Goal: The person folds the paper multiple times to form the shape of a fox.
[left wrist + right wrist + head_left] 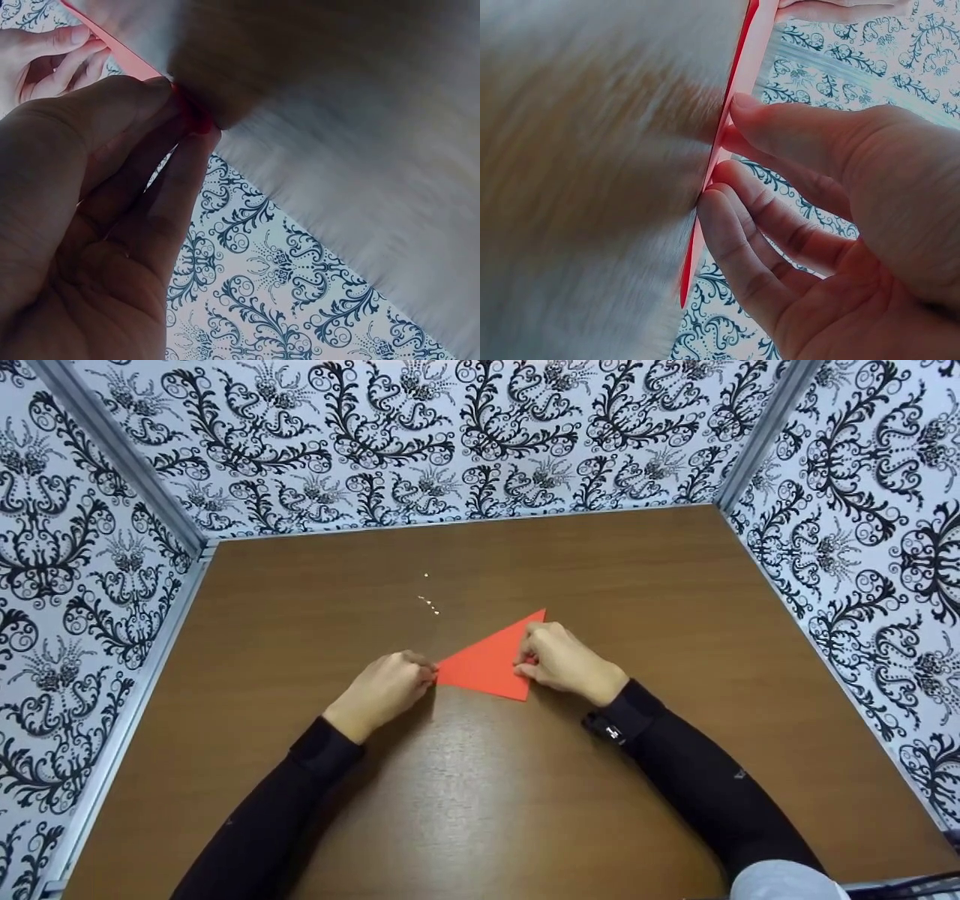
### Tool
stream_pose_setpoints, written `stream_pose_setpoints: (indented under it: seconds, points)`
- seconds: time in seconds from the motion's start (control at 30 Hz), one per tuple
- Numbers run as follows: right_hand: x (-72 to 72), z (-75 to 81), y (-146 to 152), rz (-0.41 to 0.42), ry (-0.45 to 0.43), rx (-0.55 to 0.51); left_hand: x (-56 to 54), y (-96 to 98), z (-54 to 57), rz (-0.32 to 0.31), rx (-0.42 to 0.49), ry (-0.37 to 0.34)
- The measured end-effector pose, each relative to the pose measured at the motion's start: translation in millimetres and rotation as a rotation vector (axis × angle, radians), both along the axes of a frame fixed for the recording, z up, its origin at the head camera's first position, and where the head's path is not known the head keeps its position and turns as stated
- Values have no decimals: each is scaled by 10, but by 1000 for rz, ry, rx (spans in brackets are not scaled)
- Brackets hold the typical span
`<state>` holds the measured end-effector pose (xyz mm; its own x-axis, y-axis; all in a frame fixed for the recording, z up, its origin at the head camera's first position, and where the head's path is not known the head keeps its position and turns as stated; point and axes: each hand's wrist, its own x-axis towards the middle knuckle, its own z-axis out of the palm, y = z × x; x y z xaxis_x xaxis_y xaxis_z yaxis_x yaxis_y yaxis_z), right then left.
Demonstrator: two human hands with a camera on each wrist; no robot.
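A folded red sheet of paper [486,661], roughly triangular, lies on the brown table with its narrow tip to the left. That tip is pinched between the thumb and fingers of my left hand [386,690]; the left wrist view shows the paper [133,61] running away from the fingertips. At the wider right side, my right hand [566,661] grips the paper's edge with curled fingers. Seen from the right wrist, the thumb and fingertips of the right hand [832,195] meet along the thin red paper edge [739,82]. The fingers cover part of that edge.
Around the paper spreads the wooden table [300,592], with small bright light spots beyond the sheet. Black-and-white patterned walls [480,442] enclose the back and sides. A pale rounded object [784,881] and dark cables [911,885] sit at the lower right.
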<state>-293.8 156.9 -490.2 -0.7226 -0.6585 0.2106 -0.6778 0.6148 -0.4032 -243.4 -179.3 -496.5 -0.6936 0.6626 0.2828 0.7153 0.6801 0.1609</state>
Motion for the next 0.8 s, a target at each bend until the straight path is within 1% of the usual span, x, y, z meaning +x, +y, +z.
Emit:
stream_pose_setpoints:
  seconds: [0.23, 0.5, 0.8]
  points:
    - [-9, 10, -5, 15, 22, 5, 19, -67, 9, 7, -7, 1]
    - [3, 4, 8, -2, 4, 12, 73, -146, 33, -4, 8, 6]
    - [11, 6, -2, -22, -10, 29, 114, -234, 36, 10, 17, -22]
